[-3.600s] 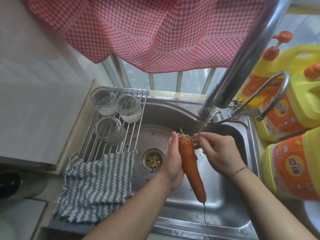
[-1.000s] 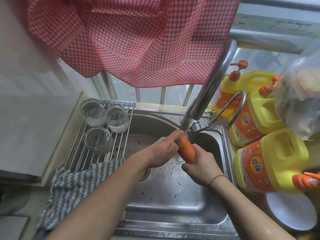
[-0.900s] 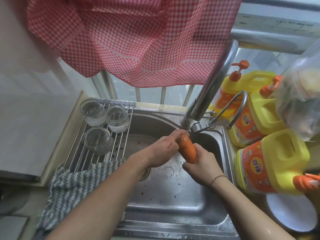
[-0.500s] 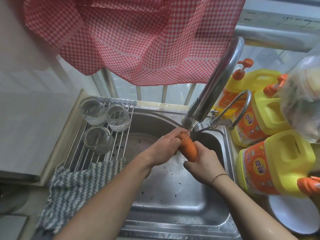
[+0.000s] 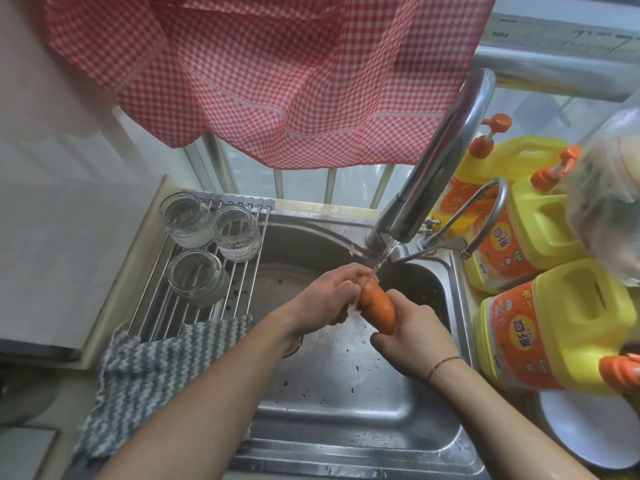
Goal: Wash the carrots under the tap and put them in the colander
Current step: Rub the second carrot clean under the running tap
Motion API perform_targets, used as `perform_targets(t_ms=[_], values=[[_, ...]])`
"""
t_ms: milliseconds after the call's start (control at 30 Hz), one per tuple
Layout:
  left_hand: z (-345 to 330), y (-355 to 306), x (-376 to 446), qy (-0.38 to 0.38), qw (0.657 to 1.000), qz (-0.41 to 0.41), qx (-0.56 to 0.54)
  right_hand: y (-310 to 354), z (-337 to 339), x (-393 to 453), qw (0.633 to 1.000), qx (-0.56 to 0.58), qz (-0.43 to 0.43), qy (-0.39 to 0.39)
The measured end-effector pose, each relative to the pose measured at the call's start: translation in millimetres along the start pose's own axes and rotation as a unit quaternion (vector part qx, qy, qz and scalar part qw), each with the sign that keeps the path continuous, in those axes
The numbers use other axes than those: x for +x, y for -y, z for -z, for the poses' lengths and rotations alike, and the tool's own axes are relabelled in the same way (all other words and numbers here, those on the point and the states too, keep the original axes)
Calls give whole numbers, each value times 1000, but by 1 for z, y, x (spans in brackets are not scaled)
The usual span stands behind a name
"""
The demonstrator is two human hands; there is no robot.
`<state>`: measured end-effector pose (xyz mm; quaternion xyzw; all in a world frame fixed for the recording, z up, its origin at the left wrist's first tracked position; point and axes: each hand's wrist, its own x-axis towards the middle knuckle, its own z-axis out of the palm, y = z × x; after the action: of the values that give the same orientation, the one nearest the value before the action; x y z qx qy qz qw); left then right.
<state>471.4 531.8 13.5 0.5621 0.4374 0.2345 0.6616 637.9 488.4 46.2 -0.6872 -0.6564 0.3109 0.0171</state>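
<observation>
The carrot (image 5: 376,306) is over the sink (image 5: 346,393), its top under the stream from the tap (image 5: 440,161). The right hand (image 5: 414,336) grips its lower end; the left hand (image 5: 329,297) curls round the upper part, fingers against it. No colander is in view.

The carrot is wet, so I judge it could slip from the right hand into the basin if the left rubs hard. Water striking the top could also splash onto the worktop or the yellow bottles (image 5: 554,327) beside the sink.

Compared with 3.6 s ago, the carrot sits deeper in the right hand, with far less of it showing, and the right hand now grips the lower end rather than the top.
</observation>
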Motion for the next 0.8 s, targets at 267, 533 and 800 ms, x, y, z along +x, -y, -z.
perform_targets(t_ms=[267,533,800], values=[[1,8,-1,22,999,1,-31,-1,-1,6,985,163,-27,52],[-3,11,1,-17,998,-8,-59,3,-4,6,990,133,-25,45],[-1,14,-3,-13,998,1,-61,-4,-9,8,927,328,-96,157]])
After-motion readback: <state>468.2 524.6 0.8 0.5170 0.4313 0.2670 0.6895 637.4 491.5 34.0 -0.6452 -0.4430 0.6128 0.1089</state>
